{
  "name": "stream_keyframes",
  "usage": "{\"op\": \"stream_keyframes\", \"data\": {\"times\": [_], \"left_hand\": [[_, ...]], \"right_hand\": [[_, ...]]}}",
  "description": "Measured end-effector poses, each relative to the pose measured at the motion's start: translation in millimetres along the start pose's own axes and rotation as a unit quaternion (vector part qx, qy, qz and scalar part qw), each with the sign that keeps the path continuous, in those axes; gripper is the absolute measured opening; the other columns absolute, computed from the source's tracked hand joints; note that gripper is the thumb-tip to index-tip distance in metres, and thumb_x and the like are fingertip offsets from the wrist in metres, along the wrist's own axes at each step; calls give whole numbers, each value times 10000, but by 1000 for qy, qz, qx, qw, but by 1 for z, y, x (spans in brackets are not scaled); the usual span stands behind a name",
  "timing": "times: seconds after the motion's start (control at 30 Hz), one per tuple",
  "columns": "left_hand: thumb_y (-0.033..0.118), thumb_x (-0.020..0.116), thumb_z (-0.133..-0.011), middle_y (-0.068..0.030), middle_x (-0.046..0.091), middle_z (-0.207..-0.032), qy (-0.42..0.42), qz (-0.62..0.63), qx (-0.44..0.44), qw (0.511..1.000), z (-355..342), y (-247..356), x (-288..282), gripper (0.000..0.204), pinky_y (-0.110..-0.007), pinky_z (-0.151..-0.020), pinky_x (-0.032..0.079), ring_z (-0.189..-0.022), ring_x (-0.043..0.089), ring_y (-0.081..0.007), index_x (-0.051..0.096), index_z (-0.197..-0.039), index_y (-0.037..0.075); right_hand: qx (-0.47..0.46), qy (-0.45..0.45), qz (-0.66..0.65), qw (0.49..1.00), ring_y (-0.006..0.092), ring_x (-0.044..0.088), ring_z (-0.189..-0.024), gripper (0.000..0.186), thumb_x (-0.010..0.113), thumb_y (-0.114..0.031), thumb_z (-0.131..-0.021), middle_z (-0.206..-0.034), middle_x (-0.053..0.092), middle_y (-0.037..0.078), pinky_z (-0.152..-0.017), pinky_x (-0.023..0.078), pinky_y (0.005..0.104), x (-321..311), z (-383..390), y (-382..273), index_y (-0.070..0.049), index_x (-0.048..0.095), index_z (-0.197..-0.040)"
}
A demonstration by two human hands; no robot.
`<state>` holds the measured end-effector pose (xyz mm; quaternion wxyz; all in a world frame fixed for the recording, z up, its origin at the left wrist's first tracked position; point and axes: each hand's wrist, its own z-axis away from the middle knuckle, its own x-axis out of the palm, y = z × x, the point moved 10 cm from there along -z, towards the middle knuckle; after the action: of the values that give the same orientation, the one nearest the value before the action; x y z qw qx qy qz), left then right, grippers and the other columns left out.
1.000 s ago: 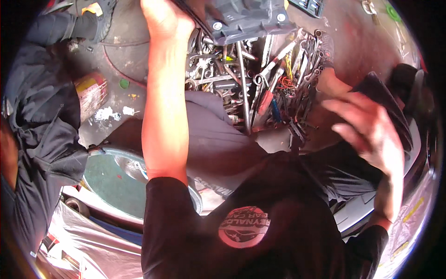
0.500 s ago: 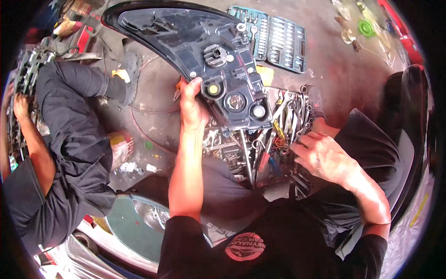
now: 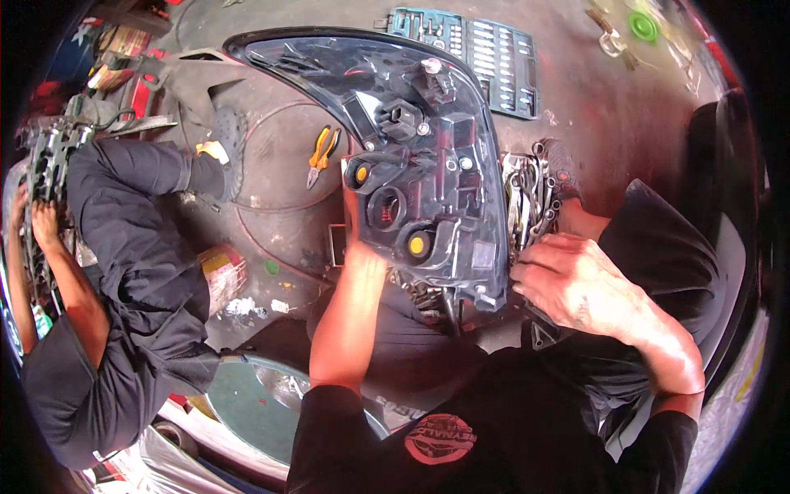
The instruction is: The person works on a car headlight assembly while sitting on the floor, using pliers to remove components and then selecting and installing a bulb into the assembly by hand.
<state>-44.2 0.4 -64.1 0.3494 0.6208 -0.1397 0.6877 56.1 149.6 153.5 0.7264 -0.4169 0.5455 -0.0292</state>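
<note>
A black headlamp housing (image 3: 448,193), back side upward, fills the middle of the view. My left hand (image 3: 360,243) grips it at its lower left edge, the fingers largely hidden behind it. Just right of the housing, my right hand (image 3: 559,280) is loosely bent with fingers apart and no object visible in it, over a pile of wrenches (image 3: 527,198) that the housing partly covers. Orange-handled pliers (image 3: 321,156) lie on the floor to the housing's left.
An open socket-set case (image 3: 506,66) lies behind the housing. A co-worker (image 3: 123,272) at left has hands on a black metal part (image 3: 45,148). A cable (image 3: 255,230) crosses the floor. A round glass-like panel (image 3: 255,403) sits below. A green round object (image 3: 643,26) lies at back right.
The housing has come nearer and turned more upright, moving right and down over the wrenches, uncovering the pliers. My right hand has moved in from the right to beside it.
</note>
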Motion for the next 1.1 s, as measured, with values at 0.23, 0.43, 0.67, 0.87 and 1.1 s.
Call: {"op": "stream_keyframes", "data": {"times": [0.23, 0.43, 0.67, 0.87, 1.1], "left_hand": [[445, 446, -1041, -152, 600, -1365, -22, 65, -68, 995, 6, -29, 15, 545, -497, -1045, 506, -1229, 597, -310, 533, -1398, 43], [406, 423, -1066, -160, 539, -1458, -15, 65, -69, 995, 6, -31, 20, 539, -524, -1095, 474, -1315, 546, -323, 477, -1475, 58], [548, 496, -997, -139, 720, -1207, 48, -101, -29, 993, -14, -17, 12, 624, -427, -982, 565, -1096, 701, -262, 663, -1245, 0], [516, 506, -982, -131, 728, -1168, 48, -127, -15, 991, -14, -11, 42, 588, -429, -903, 592, -1040, 714, -258, 660, -1255, 19], [331, 668, -932, -125, 698, -1234, 127, -209, 59, 968, -13, 7, 47, 568, -401, -955, 588, -1074, 715, -238, 549, -1370, -10]], "right_hand": [[10, -23, -53, 998, 334, 680, -847, 187, 806, -90, -804, -942, 698, 147, -755, 572, 423, -7, -2, -7, 8, 701, -924], [-28, 33, -48, 998, 321, 619, -736, 129, 741, -58, -816, -774, 574, 119, -662, 532, 436, -11, -1, -11, -1, 628, -842], [19, 25, 18, 999, 342, 629, -748, 140, 721, -57, -811, -802, 597, 134, -656, 532, 447, -13, -4, 1, 11, 645, -907], [71, 78, 27, 994, 368, 668, -794, 249, 750, -46, -829, -883, 655, 169, -682, 559, 453, -26, -5, 15, 27, 658, -1049], [91, 69, 43, 993, 362, 691, -843, 321, 762, -63, -831, -960, 686, 176, -722, 579, 439, -23, -3, 22, 34, 661, -1120]]}}
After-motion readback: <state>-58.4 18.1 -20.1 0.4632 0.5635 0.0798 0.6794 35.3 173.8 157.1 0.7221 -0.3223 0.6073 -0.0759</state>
